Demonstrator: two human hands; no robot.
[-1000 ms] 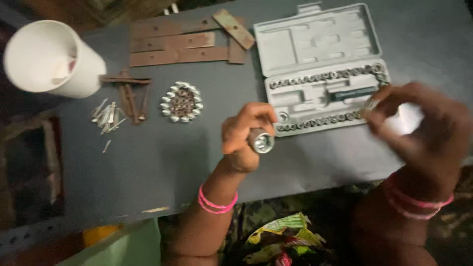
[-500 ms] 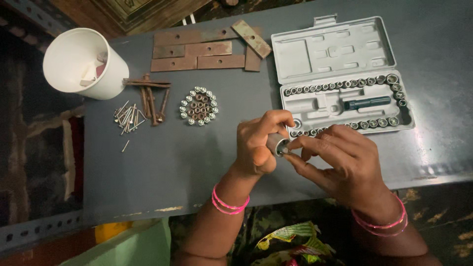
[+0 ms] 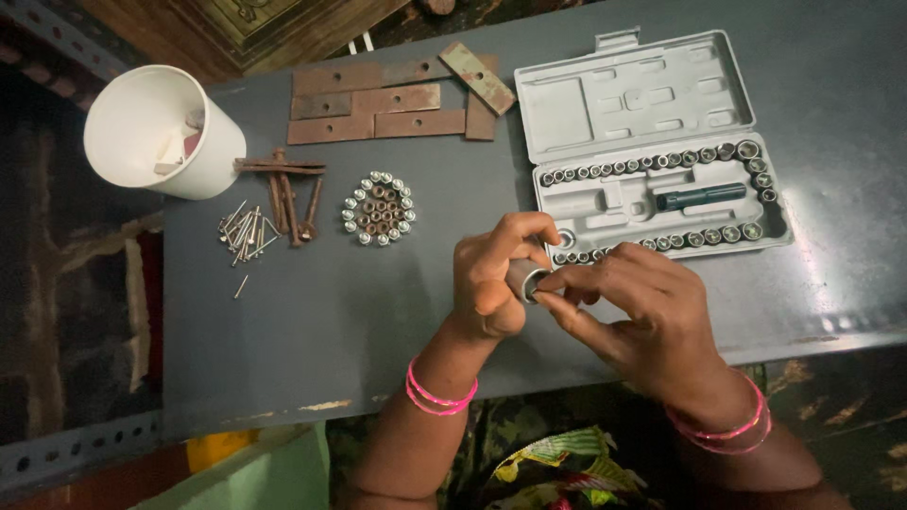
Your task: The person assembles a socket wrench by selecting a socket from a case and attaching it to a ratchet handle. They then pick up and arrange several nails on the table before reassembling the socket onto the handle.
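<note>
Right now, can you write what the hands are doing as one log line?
left hand: holds socket | right hand: fingertips on socket | socket case: open behind | table: nuts, nails, cup

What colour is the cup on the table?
The cup is white, seen in the head view.

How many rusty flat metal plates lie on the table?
6 rusty flat metal plates lie on the grey table beside the open socket case: four stacked in rows, one angled on top, one upright, partly hidden.
</note>
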